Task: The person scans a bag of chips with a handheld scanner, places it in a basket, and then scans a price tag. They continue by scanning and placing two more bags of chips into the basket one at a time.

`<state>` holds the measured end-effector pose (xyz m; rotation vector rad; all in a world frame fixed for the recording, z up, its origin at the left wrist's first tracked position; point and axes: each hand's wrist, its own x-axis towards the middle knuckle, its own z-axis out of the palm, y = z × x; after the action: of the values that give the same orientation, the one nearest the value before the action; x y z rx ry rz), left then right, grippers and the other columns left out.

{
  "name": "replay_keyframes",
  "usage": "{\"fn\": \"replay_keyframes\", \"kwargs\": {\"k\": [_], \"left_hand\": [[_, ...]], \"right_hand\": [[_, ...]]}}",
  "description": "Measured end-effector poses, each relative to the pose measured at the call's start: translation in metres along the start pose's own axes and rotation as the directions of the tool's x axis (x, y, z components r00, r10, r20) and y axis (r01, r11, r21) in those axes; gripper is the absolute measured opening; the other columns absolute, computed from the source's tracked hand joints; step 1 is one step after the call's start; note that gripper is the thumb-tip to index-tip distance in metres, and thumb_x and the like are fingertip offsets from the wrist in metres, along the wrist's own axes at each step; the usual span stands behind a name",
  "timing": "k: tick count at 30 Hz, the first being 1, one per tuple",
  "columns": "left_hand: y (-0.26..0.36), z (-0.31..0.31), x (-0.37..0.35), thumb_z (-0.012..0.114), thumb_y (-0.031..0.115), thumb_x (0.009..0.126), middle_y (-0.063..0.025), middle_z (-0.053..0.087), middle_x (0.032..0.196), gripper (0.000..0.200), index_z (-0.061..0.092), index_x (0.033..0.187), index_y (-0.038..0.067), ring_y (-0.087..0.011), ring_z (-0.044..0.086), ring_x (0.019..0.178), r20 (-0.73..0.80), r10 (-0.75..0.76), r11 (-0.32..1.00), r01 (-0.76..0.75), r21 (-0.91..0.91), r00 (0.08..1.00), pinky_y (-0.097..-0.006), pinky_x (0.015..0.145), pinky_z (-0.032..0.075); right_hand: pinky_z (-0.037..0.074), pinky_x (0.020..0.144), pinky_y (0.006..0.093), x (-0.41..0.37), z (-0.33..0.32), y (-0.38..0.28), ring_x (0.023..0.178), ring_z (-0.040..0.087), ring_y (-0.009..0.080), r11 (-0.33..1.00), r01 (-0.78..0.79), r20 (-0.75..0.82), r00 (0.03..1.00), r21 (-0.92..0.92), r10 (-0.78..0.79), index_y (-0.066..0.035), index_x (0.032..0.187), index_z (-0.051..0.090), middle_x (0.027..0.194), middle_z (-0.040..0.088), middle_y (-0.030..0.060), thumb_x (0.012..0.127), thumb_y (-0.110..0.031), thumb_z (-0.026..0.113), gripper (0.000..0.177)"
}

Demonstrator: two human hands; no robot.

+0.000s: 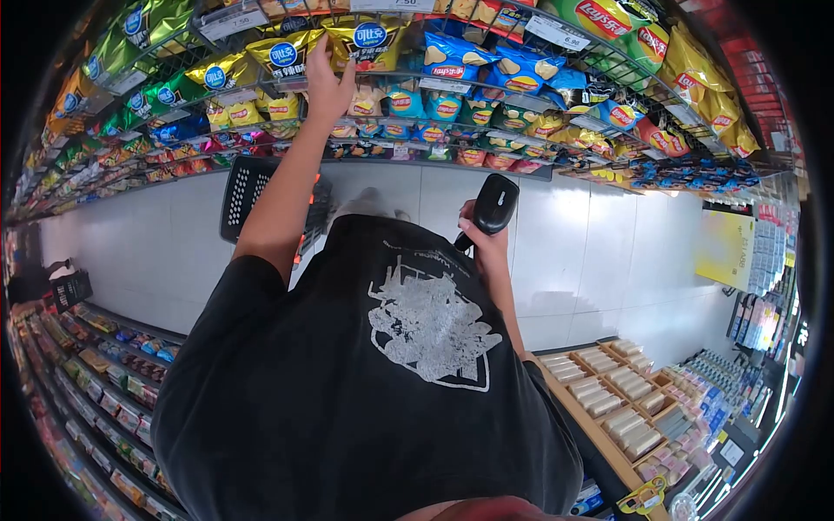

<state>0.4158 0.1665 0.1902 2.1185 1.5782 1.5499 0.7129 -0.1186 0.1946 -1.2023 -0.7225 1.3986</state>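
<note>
My left hand (330, 82) reaches up to the shelf, its fingers stretched and spread at the left edge of a yellow chip bag (375, 48) with a round blue logo. Another yellow chip bag (284, 56) of the same kind stands just left of the fingers. My right hand (479, 233), low in front of my body, is wrapped around the handle of a black handheld barcode scanner (497, 201). The scanner's head points up, away from me.
Wire shelves of chip bags run across the front, with blue bags (456, 59) right of my left hand and a price tag (558, 33) on the rail. A dark basket (243, 200) stands below my left arm. A wooden display (599, 391) is behind right.
</note>
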Motion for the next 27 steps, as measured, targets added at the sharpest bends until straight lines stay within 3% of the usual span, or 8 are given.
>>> {"fn": "replay_keyframes", "kwargs": {"k": [2, 8, 11, 14, 18, 21, 23, 27], "left_hand": [[0.003, 0.005, -0.003, 0.065, 0.021, 0.094, -0.0246, 0.061, 0.115, 0.051, 0.044, 0.134, -0.003, -0.0407, 0.059, 0.110, 0.019, -0.107, 0.991, 0.108, -0.080, 0.994, -0.0488, 0.095, 0.045], [-0.005, 0.000, 0.011, 0.058, 0.025, 0.097, -0.0276, 0.065, 0.094, 0.031, 0.051, 0.110, -0.001, -0.0448, 0.061, 0.095, 0.374, -0.352, 0.917, 0.235, 0.323, 0.858, -0.0519, 0.083, 0.046], [-0.009, -0.010, 0.005, 0.061, 0.024, 0.094, -0.0278, 0.063, 0.107, 0.038, 0.050, 0.118, -0.003, -0.0432, 0.058, 0.104, 0.395, -0.293, 0.949, 0.215, 0.231, 0.871, -0.0510, 0.090, 0.042], [0.016, -0.022, -0.027, 0.065, 0.023, 0.091, -0.0260, 0.056, 0.121, 0.048, 0.048, 0.128, -0.002, -0.0416, 0.051, 0.114, -0.070, 0.038, 0.964, -0.019, 0.264, 0.997, -0.0522, 0.099, 0.035], [0.017, -0.039, -0.116, 0.070, 0.017, 0.085, -0.0204, 0.051, 0.128, 0.057, 0.047, 0.134, 0.002, -0.0369, 0.050, 0.116, 0.285, -0.115, 0.991, 0.093, 0.092, 0.951, -0.0471, 0.100, 0.037], [0.030, -0.047, -0.178, 0.073, 0.015, 0.083, -0.0156, 0.050, 0.131, 0.059, 0.049, 0.136, 0.007, -0.0300, 0.053, 0.115, 0.715, -0.163, 0.908, 0.387, -0.161, 0.680, -0.0399, 0.099, 0.043], [0.070, -0.053, -0.180, 0.073, 0.017, 0.084, -0.0180, 0.053, 0.130, 0.058, 0.049, 0.135, 0.003, -0.0354, 0.051, 0.122, 0.829, -0.104, 0.849, 0.483, -0.214, 0.550, -0.0437, 0.108, 0.040], [0.058, -0.014, -0.210, 0.075, 0.015, 0.083, -0.0135, 0.056, 0.132, 0.053, 0.054, 0.131, 0.005, -0.0245, 0.054, 0.123, 0.818, -0.059, 0.421, 0.757, -0.500, 0.573, -0.0388, 0.100, 0.046]], "right_hand": [[0.048, 0.083, 0.0303, 0.001, -0.003, 0.002, 0.096, 0.061, 0.0138, 1.000, 0.000, -0.035, 0.999, 0.005, 0.000, -0.003, 0.110, 0.062, 0.103, 0.065, 0.0039, 0.076, 0.003, 0.076, 0.037], [0.048, 0.079, 0.0294, 0.005, 0.003, 0.005, 0.091, 0.060, 0.0134, 1.000, -0.010, -0.036, 0.999, 0.016, 0.011, -0.003, 0.109, 0.061, 0.099, 0.064, 0.0036, 0.077, 0.001, 0.077, 0.036], [0.048, 0.073, 0.0276, 0.011, -0.001, 0.016, 0.082, 0.059, 0.0126, 0.991, -0.114, -0.033, 0.993, 0.069, 0.116, -0.004, 0.110, 0.057, 0.095, 0.062, 0.0031, 0.079, -0.002, 0.078, 0.038], [0.047, 0.066, 0.0259, 0.022, 0.005, 0.021, 0.075, 0.057, 0.0102, 0.986, -0.164, -0.042, 0.986, -0.004, 0.164, -0.004, 0.115, 0.049, 0.096, 0.058, 0.0026, 0.082, -0.004, 0.078, 0.044], [0.050, 0.074, 0.0270, 0.034, 0.022, 0.021, 0.086, 0.058, 0.0099, 0.975, -0.085, -0.002, 0.996, -0.205, 0.086, -0.002, 0.121, 0.048, 0.104, 0.059, 0.0035, 0.081, -0.005, 0.080, 0.052], [0.051, 0.081, 0.0273, 0.048, 0.042, 0.015, 0.093, 0.059, 0.0110, 0.956, 0.056, 0.158, 0.987, -0.288, -0.010, -0.001, 0.126, 0.048, 0.108, 0.060, 0.0031, 0.080, -0.005, 0.081, 0.057], [0.049, 0.088, 0.0343, 0.054, 0.068, 0.004, 0.099, 0.059, 0.0198, 0.944, 0.114, 0.245, 0.969, -0.310, -0.037, 0.000, 0.127, 0.050, 0.111, 0.060, 0.0073, 0.076, -0.015, 0.086, 0.064], [0.041, 0.100, 0.0447, 0.080, 0.098, 0.008, 0.112, 0.050, 0.0358, 0.547, 0.505, 0.518, 0.843, -0.668, -0.145, 0.003, 0.126, 0.052, 0.119, 0.052, 0.0186, 0.064, -0.036, 0.091, 0.082]]}}
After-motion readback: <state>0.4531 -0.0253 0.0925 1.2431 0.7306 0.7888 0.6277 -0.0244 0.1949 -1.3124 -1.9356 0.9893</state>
